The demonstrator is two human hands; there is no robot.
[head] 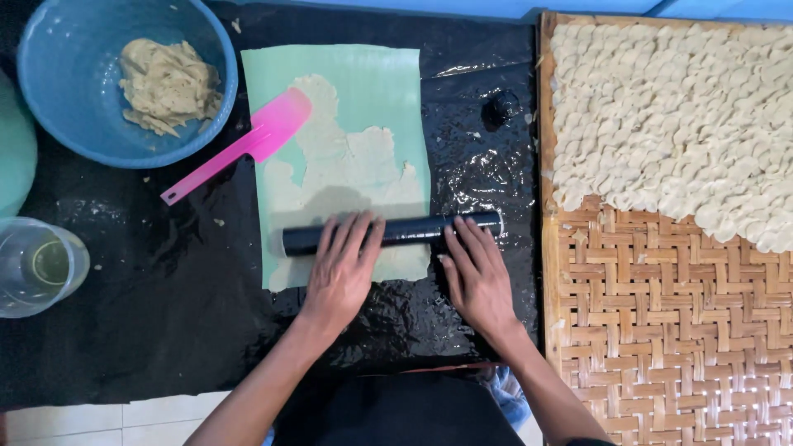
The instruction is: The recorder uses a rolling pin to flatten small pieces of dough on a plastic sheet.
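Note:
A black roller [409, 230] lies crosswise over the near end of a pale green sheet [380, 83]. Thin beige dough [355, 169] is spread flat on that sheet. My left hand [343, 272] rests flat on the roller's left half, fingers stretched forward. My right hand [477, 277] presses its fingers on the roller's right end, past the sheet's edge. A pink plastic scraper [248, 149] lies on the sheet's upper left corner, its handle pointing down-left.
A blue bowl [49, 124] with a lump of dough [168, 85] stands at the far left. A clear cup [37, 266] stands at the left edge. A woven bamboo tray [661, 330] on the right holds several small dough pieces [669, 107]. Black plastic [165, 289] covers the surface.

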